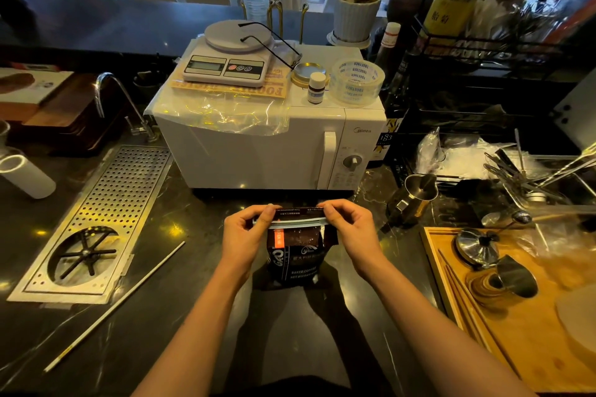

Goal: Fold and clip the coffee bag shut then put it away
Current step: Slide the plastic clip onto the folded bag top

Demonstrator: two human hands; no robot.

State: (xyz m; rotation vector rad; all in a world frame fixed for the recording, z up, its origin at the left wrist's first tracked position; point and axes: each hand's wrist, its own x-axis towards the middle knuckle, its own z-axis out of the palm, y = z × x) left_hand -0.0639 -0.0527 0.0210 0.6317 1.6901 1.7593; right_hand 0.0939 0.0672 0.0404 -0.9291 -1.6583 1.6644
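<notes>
A dark brown coffee bag with white print and an orange label stands upright on the black counter in front of a white microwave. Its top is folded over. A thin pale sealing clip runs across the fold. My left hand pinches the left end of the fold and the clip. My right hand pinches the right end. Whether the clip is snapped closed cannot be told.
The microwave stands just behind the bag, with a kitchen scale and a tape roll on top. A perforated drain tray lies at the left and a thin white rod beside it. A steel pitcher and a wooden tray sit at the right.
</notes>
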